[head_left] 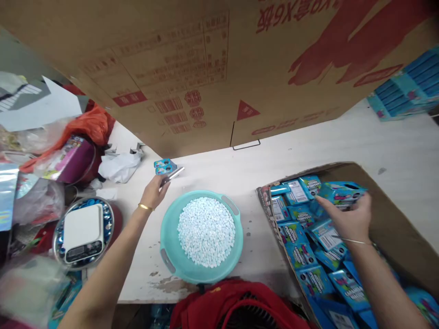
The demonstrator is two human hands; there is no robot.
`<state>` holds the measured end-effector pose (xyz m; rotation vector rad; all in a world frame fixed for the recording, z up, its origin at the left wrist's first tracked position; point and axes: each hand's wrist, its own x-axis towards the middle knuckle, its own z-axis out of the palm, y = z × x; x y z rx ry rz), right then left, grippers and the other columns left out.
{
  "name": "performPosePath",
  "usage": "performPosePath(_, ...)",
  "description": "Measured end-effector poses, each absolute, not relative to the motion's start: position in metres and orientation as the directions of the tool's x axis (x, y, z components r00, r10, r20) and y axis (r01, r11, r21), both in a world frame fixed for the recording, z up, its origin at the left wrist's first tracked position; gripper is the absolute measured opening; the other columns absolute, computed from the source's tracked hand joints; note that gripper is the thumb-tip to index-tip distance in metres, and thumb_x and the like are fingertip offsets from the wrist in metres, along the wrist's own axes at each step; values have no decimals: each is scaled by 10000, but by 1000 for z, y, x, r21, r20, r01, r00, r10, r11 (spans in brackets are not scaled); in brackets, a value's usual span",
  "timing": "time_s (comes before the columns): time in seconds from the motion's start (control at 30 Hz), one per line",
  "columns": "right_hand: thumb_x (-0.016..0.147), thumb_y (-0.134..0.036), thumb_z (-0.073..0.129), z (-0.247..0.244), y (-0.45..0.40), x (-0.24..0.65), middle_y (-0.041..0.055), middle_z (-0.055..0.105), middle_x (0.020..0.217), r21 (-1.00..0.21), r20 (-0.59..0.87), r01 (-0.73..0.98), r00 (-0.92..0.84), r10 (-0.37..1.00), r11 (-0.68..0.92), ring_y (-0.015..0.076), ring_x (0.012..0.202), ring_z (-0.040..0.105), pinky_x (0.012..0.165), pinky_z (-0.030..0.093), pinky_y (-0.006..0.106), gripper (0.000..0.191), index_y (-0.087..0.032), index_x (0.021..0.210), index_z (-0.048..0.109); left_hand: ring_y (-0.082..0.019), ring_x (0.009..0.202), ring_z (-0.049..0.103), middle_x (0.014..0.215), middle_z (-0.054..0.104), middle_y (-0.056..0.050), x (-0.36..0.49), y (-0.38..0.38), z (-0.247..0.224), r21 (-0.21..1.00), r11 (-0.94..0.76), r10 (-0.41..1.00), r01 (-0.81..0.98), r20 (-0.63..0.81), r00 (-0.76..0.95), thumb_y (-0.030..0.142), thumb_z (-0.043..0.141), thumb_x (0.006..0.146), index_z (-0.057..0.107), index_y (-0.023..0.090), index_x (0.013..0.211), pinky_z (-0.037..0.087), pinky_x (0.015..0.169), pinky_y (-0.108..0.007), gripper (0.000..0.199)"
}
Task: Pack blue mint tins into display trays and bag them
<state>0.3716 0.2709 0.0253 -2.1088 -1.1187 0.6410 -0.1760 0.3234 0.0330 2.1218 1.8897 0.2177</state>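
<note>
My left hand point(155, 192) is closed on a small metal scoop point(174, 174), near two small blue packets point(163, 166) standing at the foot of a big carton. Between my hands, a turquoise basin point(167, 237) holds a heap of small pale pellets point(206, 231). Over at the right, my right hand point(350, 219) grips a blue packet point(343, 193) above an open cardboard box point(387, 214) filled with similar blue packets point(313, 279).
The large brown carton point(206, 68) stands across the back. On the left, a white scale point(83, 230) rests on a round container, beside plastic bags and an orange bag point(91, 128). Blue display boxes point(404, 87) sit at the back right of the white table point(254, 173).
</note>
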Motion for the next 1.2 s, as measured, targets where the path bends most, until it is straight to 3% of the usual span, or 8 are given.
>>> performPosePath(0.13, 552, -655, 703, 38, 233, 303, 62, 657, 777, -922, -387, -103, 282, 878, -373, 270, 736, 666, 625, 559, 436, 511, -274, 837, 514, -181, 860, 580, 928, 591, -43, -150, 234, 38, 420, -108, 869, 901, -400, 291, 316, 419, 899, 570, 210, 1009, 466, 788, -306, 216)
performPosePath(0.27, 634, -513, 738, 43, 202, 241, 15, 700, 866, -735, -625, -401, 89, 776, -547, 217, 708, 680, 624, 581, 392, 503, -238, 1016, 558, -227, 871, 571, 946, 582, -108, -119, 182, 14, 217, 24, 867, 976, -491, 88, 184, 384, 882, 582, 169, 962, 460, 774, -364, 215)
performPosePath(0.33, 649, -440, 759, 47, 190, 227, 17, 707, 943, -689, -649, -420, -7, 761, -591, 224, 773, 687, 667, 584, 395, 522, -240, 1085, 555, -243, 928, 559, 980, 583, -128, -101, 178, -6, 240, 34, 885, 970, -459, 82, 159, 371, 886, 577, 164, 968, 452, 823, -388, 221)
performPosePath(0.5, 659, -367, 775, 50, 174, 233, 19, 687, 1057, -799, -519, -319, -63, 853, -510, 224, 953, 649, 846, 536, 414, 482, -256, 1073, 556, -230, 1078, 536, 1106, 588, -108, -54, 185, -49, 448, -38, 886, 893, -399, 238, 117, 464, 838, 559, 176, 1054, 426, 945, -367, 243)
performPosePath(0.7, 732, -358, 712, 39, 161, 241, 41, 640, 1018, -964, -250, 95, -20, 968, -247, 216, 955, 607, 879, 491, 400, 426, -233, 1085, 510, -197, 991, 578, 1067, 610, -79, -33, 178, -49, 631, -71, 885, 772, -317, 341, 106, 496, 807, 546, 172, 1075, 465, 886, -331, 281)
performPosePath(0.87, 816, -272, 580, 41, 159, 239, 84, 597, 1060, -852, 50, 508, -152, 987, 122, 252, 999, 551, 883, 450, 434, 326, -212, 1129, 511, -188, 964, 578, 1045, 605, -76, -57, 175, 11, 704, -149, 892, 695, -208, 402, 257, 468, 899, 528, 183, 1108, 465, 846, -324, 229)
performPosePath(1.03, 798, -136, 493, 45, 167, 218, 100, 593, 1067, -761, 189, 560, -293, 937, 328, 261, 1001, 531, 872, 456, 435, 364, -196, 1157, 505, -186, 945, 573, 1007, 606, -75, -70, 177, 90, 661, -347, 844, 665, -89, 529, 293, 435, 929, 505, 184, 1124, 465, 825, -332, 234)
performPosePath(1.2, 779, -93, 480, 47, 170, 190, 100, 603, 1097, -721, 249, 534, -395, 884, 441, 264, 1014, 521, 876, 453, 434, 399, -189, 1165, 508, -205, 937, 598, 1008, 618, -79, -53, 183, 147, 417, -459, 780, 785, -235, 581, 213, 433, 900, 539, 175, 1048, 492, 783, -341, 186)
